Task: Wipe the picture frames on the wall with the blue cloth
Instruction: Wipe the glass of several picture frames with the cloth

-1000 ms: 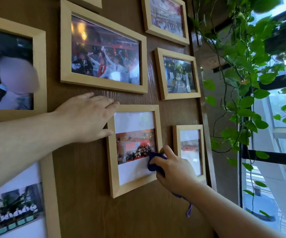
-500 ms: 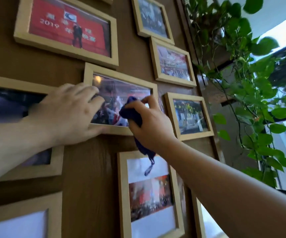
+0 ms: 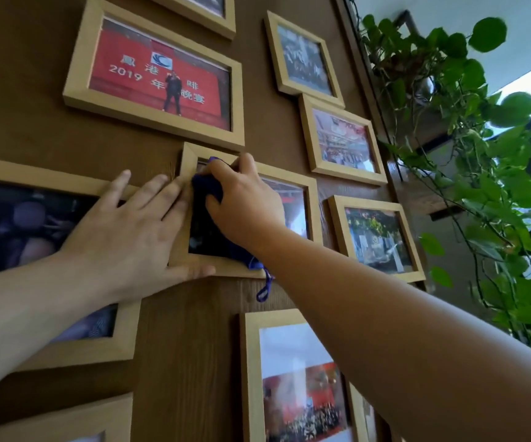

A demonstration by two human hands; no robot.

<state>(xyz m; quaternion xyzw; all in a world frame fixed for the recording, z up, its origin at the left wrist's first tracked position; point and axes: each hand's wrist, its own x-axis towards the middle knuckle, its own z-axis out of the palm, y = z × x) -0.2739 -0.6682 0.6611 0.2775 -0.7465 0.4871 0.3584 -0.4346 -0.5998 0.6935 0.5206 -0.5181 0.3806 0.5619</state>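
The right hand (image 3: 245, 202) grips the bunched blue cloth (image 3: 205, 193) and presses it against the glass at the upper left of the middle picture frame (image 3: 313, 202), which hangs on the brown wood-grain wall (image 3: 178, 346). A loose tail of the cloth hangs below the frame's lower edge, under the right wrist. The left hand (image 3: 130, 234) holds nothing; it lies flat with fingers spread, its fingertips on the frame's left rail and its thumb along the lower left corner. Its palm overlaps the dark frame (image 3: 108, 349) to the left. A red-banner frame (image 3: 79, 74) hangs directly above. A trailing green plant (image 3: 481, 138) hangs at the right.
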